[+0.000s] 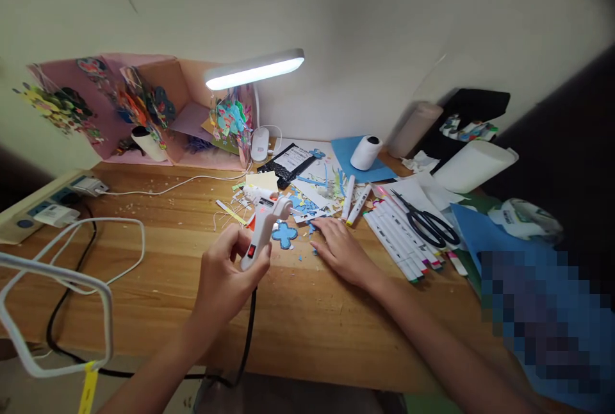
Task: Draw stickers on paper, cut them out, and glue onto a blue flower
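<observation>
A white hot glue gun [262, 229] with a red switch is held upright by its handle in my left hand [221, 276]. Its black cord runs down past the table's front edge. Just right of the gun lies a blue, four-lobed paper cutout [284, 234] with a dark outline. My right hand [344, 252] rests palm down on the table, fingers stretched out over small blue paper scraps [311, 228]. Whether a scrap is under the fingertips I cannot tell. Beyond both hands lie paper offcuts [305, 202] and a white sheet.
Markers [396, 241] and black scissors [427, 222] lie at right, near a thread spool [366, 152]. A lit lamp [257, 71] overhangs the back. A pink box [166, 68] with hanging cutouts stands back left. A power strip [41, 209] and white wire frame [57, 273] occupy the left.
</observation>
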The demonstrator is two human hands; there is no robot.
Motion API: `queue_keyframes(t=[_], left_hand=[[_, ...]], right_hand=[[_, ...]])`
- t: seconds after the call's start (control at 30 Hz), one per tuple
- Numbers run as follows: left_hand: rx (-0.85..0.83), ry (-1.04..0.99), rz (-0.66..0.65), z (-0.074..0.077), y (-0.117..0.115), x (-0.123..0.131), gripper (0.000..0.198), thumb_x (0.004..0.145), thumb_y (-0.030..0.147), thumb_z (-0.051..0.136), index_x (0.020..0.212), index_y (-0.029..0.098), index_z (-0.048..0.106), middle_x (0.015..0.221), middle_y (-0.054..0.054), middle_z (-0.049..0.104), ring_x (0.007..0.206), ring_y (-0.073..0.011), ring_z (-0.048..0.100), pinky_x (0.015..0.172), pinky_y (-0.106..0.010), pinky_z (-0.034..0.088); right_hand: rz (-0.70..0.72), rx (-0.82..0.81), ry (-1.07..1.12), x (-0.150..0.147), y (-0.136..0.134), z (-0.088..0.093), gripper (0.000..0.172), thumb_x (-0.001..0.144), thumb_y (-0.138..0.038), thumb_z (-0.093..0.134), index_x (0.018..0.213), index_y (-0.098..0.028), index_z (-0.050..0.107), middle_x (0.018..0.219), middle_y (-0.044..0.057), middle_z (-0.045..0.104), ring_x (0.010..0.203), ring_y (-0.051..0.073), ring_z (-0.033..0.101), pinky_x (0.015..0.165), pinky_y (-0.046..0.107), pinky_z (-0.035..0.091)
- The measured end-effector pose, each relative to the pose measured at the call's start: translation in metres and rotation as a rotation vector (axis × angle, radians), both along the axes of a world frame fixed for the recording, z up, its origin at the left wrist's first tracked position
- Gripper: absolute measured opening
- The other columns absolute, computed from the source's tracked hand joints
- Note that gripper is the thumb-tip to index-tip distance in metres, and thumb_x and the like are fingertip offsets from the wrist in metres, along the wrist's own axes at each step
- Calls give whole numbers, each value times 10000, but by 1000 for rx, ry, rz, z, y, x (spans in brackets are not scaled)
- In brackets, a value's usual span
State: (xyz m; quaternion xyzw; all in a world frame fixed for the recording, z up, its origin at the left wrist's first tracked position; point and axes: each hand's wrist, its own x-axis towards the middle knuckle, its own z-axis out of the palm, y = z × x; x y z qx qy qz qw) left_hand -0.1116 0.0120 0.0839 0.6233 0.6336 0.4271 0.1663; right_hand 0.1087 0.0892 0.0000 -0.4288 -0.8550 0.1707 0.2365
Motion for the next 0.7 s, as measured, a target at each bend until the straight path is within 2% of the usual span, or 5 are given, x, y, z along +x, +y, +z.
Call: queue_keyframes(t=[0.2,0.37,0.47,0.57,0.7], left_hand=[[-26,-16,-14,-12,-3,11,268,764,310,566,615,215,363,564,42,384,526,-108,375,493,-264,327],[-34,149,-181,-26,-8,55,211,742,297,574,666,227,389,674,-8,504,636,-169,473,560,-321,397],[-47,289,-298,-27,-9,75,130,793,308,531,758,221,442,776,-51,550,733,-205,508,622,-344,424],[-69,354,-409,-27,5,66,155,879,339,407,822,219,489,847,-58,567,797,-207,520,695,-347,428],[-145,498,-203,-38,46,29,342,866,468,391,847,157,532,852,-95,529,822,-242,500,721,-378,400]], right_hand=[[-122,-85,229,6,-3,14,266,898,-362,396,1032,-198,557,1067,113,576,1067,267,486,953,458,369],[208,-578,664,-2,-39,27,433,869,-536,369,1134,-235,532,1066,66,600,961,227,573,859,373,469],[-78,-632,807,-7,-56,26,318,836,-483,478,974,-227,607,956,42,649,945,229,584,875,347,465],[-326,-636,905,-7,-57,24,245,817,-425,523,872,-207,621,869,43,668,851,224,608,759,315,501],[-373,-636,1006,1,-43,25,276,839,-407,472,902,-168,594,913,70,672,748,199,626,641,296,500]])
